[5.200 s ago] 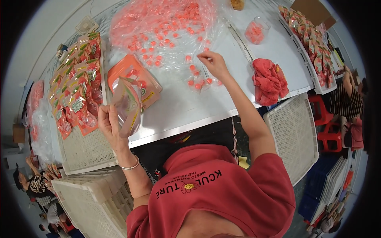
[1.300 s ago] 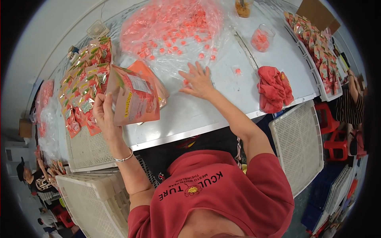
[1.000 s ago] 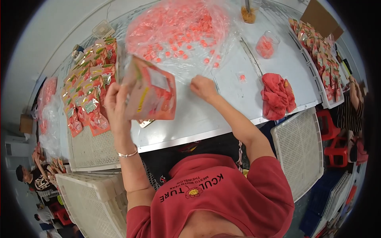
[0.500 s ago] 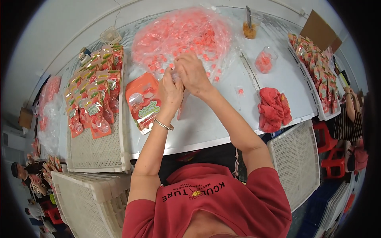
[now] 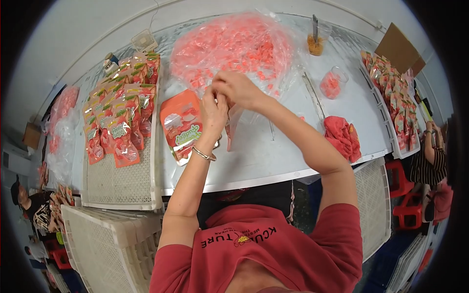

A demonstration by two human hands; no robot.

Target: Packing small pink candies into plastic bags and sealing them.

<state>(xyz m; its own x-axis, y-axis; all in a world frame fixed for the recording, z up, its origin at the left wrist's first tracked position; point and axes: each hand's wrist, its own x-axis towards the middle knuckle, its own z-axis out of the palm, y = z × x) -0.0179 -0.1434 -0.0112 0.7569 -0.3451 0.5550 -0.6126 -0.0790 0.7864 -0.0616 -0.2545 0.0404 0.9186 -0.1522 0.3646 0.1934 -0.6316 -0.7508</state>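
Observation:
My left hand (image 5: pixel 213 110) and my right hand (image 5: pixel 238 90) are pressed together above the table, both pinching the top of an orange stand-up pouch (image 5: pixel 229 131) that hangs edge-on below them. Just left of my left hand lies a small stack of flat orange pouches (image 5: pixel 181 128) on the white table (image 5: pixel 273 156). Behind my hands spreads a big heap of pink candies (image 5: pixel 234 46) on clear plastic.
A white perforated tray (image 5: pixel 122 185) at the left carries rows of filled pouches (image 5: pixel 119 115). A red cloth (image 5: pixel 342 136), a small jar of pink candies (image 5: pixel 332 84), a cup with a utensil (image 5: pixel 315 41) and another pouch tray (image 5: pixel 391 97) stand to the right. A seated person (image 5: pixel 430 158) is at the far right.
My left hand carried the pouch from the left to the middle. My right hand left the loose candies on the table and joined it at the pouch top.

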